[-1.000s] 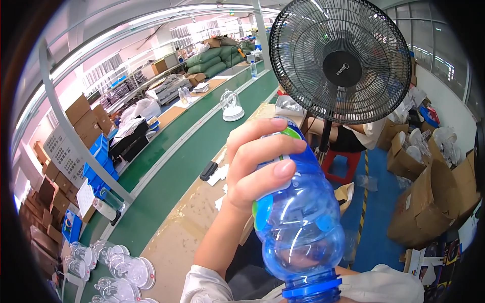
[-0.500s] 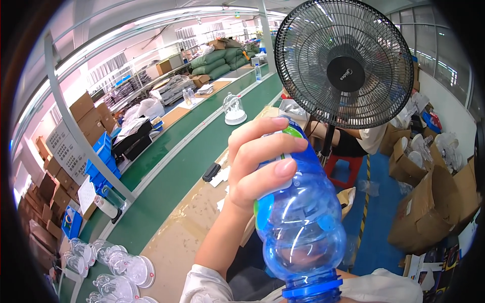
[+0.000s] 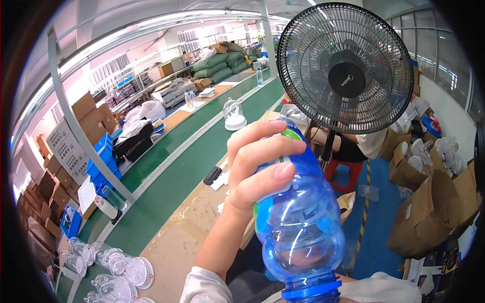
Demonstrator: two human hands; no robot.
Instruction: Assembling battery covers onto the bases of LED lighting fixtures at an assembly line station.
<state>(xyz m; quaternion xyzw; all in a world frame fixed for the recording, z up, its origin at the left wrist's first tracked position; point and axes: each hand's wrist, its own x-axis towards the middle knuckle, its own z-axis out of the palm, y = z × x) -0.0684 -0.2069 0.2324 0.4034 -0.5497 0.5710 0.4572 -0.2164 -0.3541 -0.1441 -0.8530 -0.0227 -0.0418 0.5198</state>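
Though translucent, blue bottle (image 3: 304, 222), contents unclear

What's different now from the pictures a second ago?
Just the view shifted a little: the black fan and the clear dome sit slightly lower and farther right in the picture. I see nothing grabbed or let go. The left hand still grips the blue bottle, its neck toward the picture's bottom edge.

Pale lettering across black fan hub (image 3: 346, 79). White board (image 3: 67, 147), far left: rows of dark characters, too small to read. Small print on label (image 3: 292, 133) of blue bottle (image 3: 303, 224), partly covered.
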